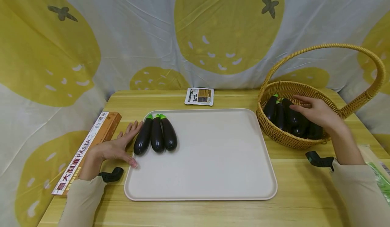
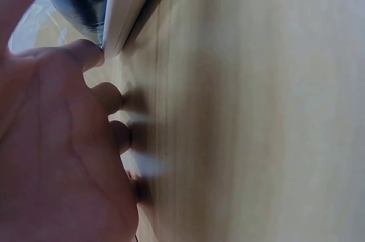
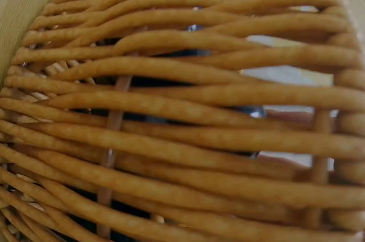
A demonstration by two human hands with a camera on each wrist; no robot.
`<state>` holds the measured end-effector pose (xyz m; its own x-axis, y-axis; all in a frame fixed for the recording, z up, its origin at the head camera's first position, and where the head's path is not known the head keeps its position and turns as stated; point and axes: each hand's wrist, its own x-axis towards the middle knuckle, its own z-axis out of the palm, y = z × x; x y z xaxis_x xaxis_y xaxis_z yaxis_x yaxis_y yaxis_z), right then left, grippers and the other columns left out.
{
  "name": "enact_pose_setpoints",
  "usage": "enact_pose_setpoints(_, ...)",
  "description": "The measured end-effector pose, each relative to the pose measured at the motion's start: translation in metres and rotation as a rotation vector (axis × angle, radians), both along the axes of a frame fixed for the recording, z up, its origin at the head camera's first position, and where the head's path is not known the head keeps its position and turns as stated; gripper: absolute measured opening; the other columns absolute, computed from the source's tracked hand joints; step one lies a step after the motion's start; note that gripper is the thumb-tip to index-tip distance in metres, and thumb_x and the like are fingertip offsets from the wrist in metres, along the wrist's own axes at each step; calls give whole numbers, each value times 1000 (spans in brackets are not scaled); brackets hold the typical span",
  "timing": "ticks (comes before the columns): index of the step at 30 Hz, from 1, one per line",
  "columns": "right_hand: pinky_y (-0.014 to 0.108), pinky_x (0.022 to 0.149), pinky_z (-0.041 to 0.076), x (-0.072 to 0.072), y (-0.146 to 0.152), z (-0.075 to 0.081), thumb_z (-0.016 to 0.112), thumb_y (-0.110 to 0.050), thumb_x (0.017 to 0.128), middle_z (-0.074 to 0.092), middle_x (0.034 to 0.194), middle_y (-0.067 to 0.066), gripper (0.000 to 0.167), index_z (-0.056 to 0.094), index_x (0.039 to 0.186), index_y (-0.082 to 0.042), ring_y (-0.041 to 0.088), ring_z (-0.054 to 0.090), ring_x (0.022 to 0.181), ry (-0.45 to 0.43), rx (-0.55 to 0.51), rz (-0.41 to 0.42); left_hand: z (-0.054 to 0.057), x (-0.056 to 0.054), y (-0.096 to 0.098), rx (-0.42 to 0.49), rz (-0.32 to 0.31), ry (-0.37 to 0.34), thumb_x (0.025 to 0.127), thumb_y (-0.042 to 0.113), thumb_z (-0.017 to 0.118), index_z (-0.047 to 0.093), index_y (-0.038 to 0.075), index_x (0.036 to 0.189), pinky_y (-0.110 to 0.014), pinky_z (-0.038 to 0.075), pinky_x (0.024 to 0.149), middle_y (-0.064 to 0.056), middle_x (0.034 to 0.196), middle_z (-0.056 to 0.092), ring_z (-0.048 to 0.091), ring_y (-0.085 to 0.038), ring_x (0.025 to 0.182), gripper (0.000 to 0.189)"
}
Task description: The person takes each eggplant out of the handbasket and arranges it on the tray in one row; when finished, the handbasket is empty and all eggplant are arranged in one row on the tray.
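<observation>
Three dark purple eggplants point(image 1: 156, 135) with green stems lie side by side at the upper left of a pale tray point(image 1: 213, 156). My left hand point(image 1: 114, 148) rests at the tray's left edge, fingers spread, thumb over the rim; the left wrist view shows its palm point(image 2: 63, 139) beside the tray rim point(image 2: 134, 2). My right hand point(image 1: 318, 113) is inside the wicker basket point(image 1: 278, 135), above several eggplants point(image 1: 289, 113). Its fingers look extended, with nothing gripped. In the right wrist view the basket's weave point(image 3: 171, 102) hides most of that hand.
An orange and white pasta box point(image 1: 88, 149) lies left of the tray, by my left forearm. Behind the tray is a small flat packet point(image 1: 199, 96). The basket's tall handle point(image 1: 323, 46) arches over its opening. A green and clear package point(image 1: 379, 173) lies at the right edge.
</observation>
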<state>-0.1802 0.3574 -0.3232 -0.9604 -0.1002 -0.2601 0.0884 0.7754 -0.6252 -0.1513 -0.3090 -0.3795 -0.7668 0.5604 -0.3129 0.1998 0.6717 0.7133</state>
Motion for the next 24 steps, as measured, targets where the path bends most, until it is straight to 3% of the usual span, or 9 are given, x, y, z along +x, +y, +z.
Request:
enact_pose_setpoints(9, 74, 110, 34, -6, -2, -4, 46, -50, 108, 29, 156, 45, 79, 19, 164, -2, 62, 33, 141, -13, 39, 16, -1, 0, 0, -11, 1, 4, 64, 35, 98, -9, 11, 166, -79, -21, 112, -28, 166, -30, -31, -54, 150, 149)
enact_pose_setpoints(11, 71, 106, 40, -8, -2, -7, 45, -49, 109, 29, 156, 45, 77, 20, 164, -1, 60, 41, 133, -26, 61, 28, -1, 0, -1, -11, 0, 4, 65, 35, 98, -9, 11, 166, -79, -21, 112, -28, 166, -30, -31, -54, 150, 149)
enact_pose_setpoints(13, 62, 99, 44, -9, -2, -9, 44, -47, 109, 25, 158, 45, 75, 22, 163, 1, 53, 50, 114, -42, 67, 33, -1, 0, -1, -8, -2, 6, 65, 34, 98, -9, 10, 166, -80, -22, 112, -28, 166, -31, -31, -54, 150, 149)
enact_pose_setpoints(16, 52, 90, 41, -10, -1, -11, 42, -45, 110, 19, 160, 45, 72, 23, 162, 2, 41, 47, 101, -54, 60, 33, -1, 0, -1, 2, -2, 7, 65, 33, 98, -9, 10, 166, -79, -22, 111, -28, 166, -31, -31, -54, 149, 149)
enact_pose_setpoints(18, 51, 90, 40, -10, -1, -11, 43, -45, 110, 16, 161, 45, 72, 24, 161, 2, 40, 46, 99, -56, 50, 24, -1, 0, -1, 7, -2, 8, 65, 33, 98, -9, 10, 166, -79, -23, 111, -27, 165, -31, -32, -54, 149, 149)
enact_pose_setpoints(20, 53, 95, 41, -10, -2, -11, 43, -45, 110, 16, 161, 44, 72, 25, 161, 2, 43, 46, 114, -55, 42, 17, 0, 0, -1, 6, -2, 6, 65, 33, 98, -10, 11, 166, -79, -23, 111, -27, 165, -32, -32, -54, 149, 149)
enact_pose_setpoints(22, 53, 95, 40, -10, -3, -12, 44, -45, 110, 16, 162, 43, 72, 25, 161, 2, 45, 45, 111, -55, 33, 11, 0, 1, 0, 3, -1, 8, 65, 33, 98, -10, 11, 166, -79, -23, 111, -27, 165, -32, -32, -54, 149, 149)
enact_pose_setpoints(24, 53, 96, 39, -10, -4, -12, 44, -47, 109, 17, 163, 41, 73, 25, 161, 1, 47, 43, 122, -59, 31, 5, 0, 1, 0, 3, 3, 4, 65, 33, 98, -10, 10, 166, -79, -22, 111, -28, 165, -31, -32, -54, 149, 149)
